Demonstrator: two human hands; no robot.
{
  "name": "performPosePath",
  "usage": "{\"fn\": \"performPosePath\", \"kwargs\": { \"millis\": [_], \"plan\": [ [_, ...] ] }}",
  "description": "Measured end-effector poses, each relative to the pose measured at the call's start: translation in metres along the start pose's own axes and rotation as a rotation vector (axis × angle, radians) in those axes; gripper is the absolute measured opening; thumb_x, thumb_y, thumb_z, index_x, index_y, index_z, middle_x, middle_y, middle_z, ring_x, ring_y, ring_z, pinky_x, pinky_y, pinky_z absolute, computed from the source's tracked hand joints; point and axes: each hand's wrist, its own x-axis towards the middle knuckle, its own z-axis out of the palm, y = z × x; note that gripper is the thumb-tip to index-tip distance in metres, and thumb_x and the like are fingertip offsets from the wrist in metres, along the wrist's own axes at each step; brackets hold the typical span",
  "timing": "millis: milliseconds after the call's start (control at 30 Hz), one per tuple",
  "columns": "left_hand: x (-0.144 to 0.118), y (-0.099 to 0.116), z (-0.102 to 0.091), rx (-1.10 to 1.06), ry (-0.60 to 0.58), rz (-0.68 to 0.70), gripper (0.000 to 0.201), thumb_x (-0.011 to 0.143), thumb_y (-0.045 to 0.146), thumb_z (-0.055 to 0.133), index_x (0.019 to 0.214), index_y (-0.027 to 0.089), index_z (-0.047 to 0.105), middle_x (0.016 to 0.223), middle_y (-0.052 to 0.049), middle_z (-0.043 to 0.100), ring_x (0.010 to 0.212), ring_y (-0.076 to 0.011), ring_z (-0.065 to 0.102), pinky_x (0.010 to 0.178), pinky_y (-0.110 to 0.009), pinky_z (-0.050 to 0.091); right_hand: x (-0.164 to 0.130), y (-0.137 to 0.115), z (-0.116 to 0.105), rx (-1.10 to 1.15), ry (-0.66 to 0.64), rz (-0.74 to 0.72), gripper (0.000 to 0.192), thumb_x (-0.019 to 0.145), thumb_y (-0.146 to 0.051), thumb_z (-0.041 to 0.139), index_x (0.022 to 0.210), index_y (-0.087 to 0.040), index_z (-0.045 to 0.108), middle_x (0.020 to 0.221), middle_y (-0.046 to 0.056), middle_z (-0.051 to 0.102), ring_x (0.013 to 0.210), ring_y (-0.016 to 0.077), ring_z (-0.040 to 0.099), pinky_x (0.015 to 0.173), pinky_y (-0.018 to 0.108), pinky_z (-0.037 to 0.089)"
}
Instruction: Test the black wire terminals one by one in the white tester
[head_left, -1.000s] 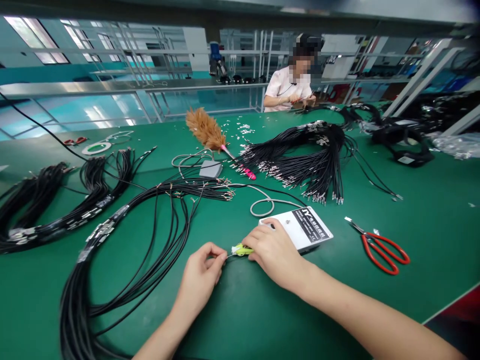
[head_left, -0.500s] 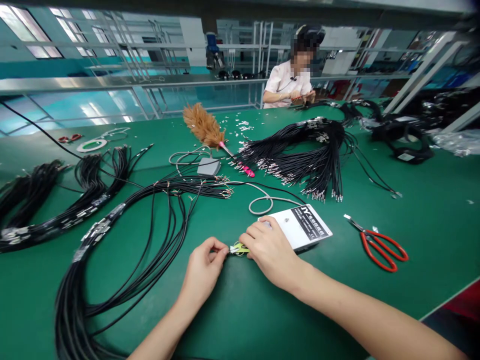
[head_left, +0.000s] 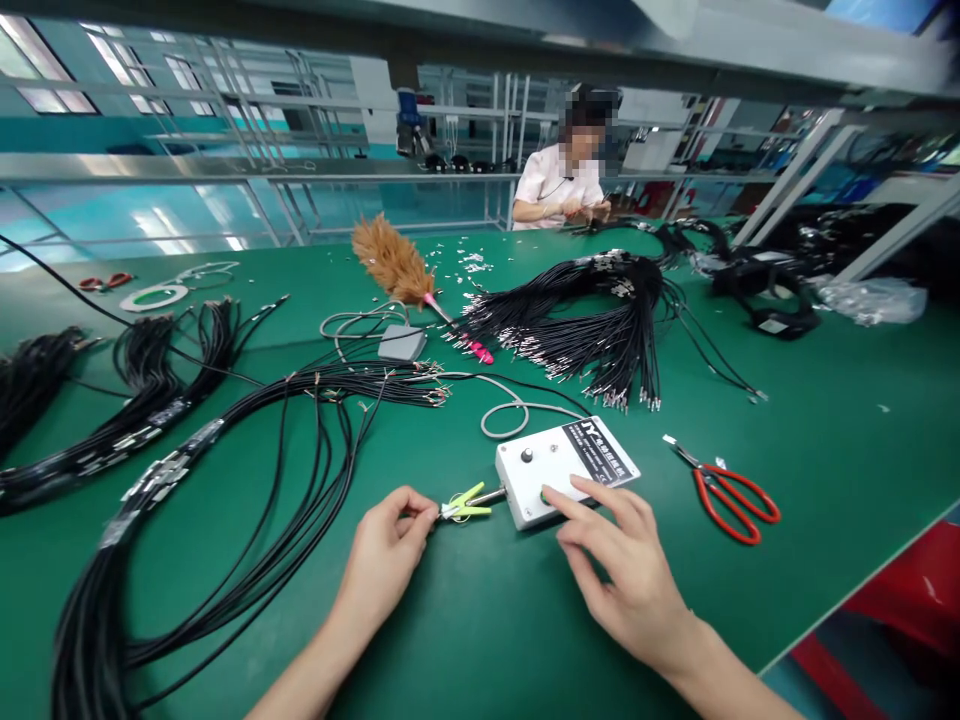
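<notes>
Left hand (head_left: 390,540): low in the middle of the frame, thumb and forefinger pinching what looks like a thin wire end (head_left: 442,513), though it is too small for me to be sure.
Clip (head_left: 472,508): yellow-green, at the centre of the frame, touching the left hand's side of things by its tip; a metal shaft (head_left: 487,496) from the white box (head_left: 559,465) runs in toward its handles.
Right hand (head_left: 619,560): half a second ago it gripped the clip; now it has let go and lies over the white box, fingers spread, forefinger at the green button (head_left: 545,497).
Dark knob (head_left: 526,456): on the white box, now uncovered.
Red-handled snips (head_left: 739,502): right of the frame, lying flat.
Green bench top (head_left: 465,630): spreads across the frame.
Black cables (head_left: 86,610): curve up the left, tips near the centre; another bundle (head_left: 555,315) fans out right of centre.
Feather duster (head_left: 394,262): brown, above centre, white scraps (head_left: 474,262) beside it.
Co-worker (head_left: 553,190): pale shirt, upper right of centre.
Room: metal racks (head_left: 150,172) behind, windows (head_left: 30,65) upper left.
</notes>
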Motion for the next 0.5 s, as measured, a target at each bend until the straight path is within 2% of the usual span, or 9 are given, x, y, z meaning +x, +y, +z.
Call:
{"fn": "performPosePath", "kwargs": {
  "millis": [200,333,433,467,500],
  "plan": [
    [-0.004,-0.002,-0.011,0.035,0.057,0.015,0.026,0.069,0.043,0.063,0.067,0.019,0.056,0.046,0.009,0.046,0.037,-0.0084,0.039,0.039,-0.019,0.026,0.006,0.003,0.007,-0.048,0.043,0.012,0.019,0.091,-0.004,0.052,0.09,-0.021,0.058,0.108,-0.001,0.075,0.111,0.0242,0.061,0.095,0.043,0.032],
    [-0.007,-0.002,-0.024,0.067,0.114,0.04,0.028,0.068,0.045,0.064,0.065,0.018,0.058,0.044,0.007,0.051,0.034,-0.0099,0.044,0.037,-0.021,0.033,0.003,0.001,0.007,-0.028,0.053,0.048,0.018,0.091,-0.005,0.054,0.094,-0.022,0.059,0.111,0.002,0.074,0.115,0.0261,0.059,0.098,0.046,0.034],
    [-0.001,0.006,-0.053,0.117,0.222,0.102,0.028,0.063,0.044,0.069,0.065,0.017,0.062,0.052,0.001,0.063,0.047,-0.0137,0.057,0.046,-0.022,0.045,-0.005,-0.008,0.004,0.027,0.014,0.044,0.02,0.09,-0.005,0.054,0.102,-0.021,0.058,0.119,0.007,0.07,0.121,0.0267,0.054,0.099,0.047,0.036],
    [0.004,0.013,-0.069,0.143,0.283,0.129,0.028,0.061,0.043,0.07,0.065,0.017,0.062,0.058,-0.001,0.066,0.052,-0.0132,0.059,0.049,-0.021,0.046,-0.009,-0.012,0.003,0.063,-0.014,0.038,0.021,0.09,-0.005,0.054,0.104,-0.021,0.058,0.12,0.009,0.069,0.121,0.0261,0.054,0.099,0.046,0.038],
    [0.01,0.022,-0.088,0.168,0.357,0.153,0.03,0.063,0.045,0.068,0.065,0.017,0.061,0.055,0.002,0.063,0.047,-0.0104,0.055,0.046,-0.019,0.042,-0.013,-0.017,0.002,0.109,-0.051,0.031,0.022,0.09,-0.004,0.053,0.105,-0.02,0.057,0.121,0.009,0.068,0.119,0.0252,0.055,0.098,0.045,0.04]
  ]
}}
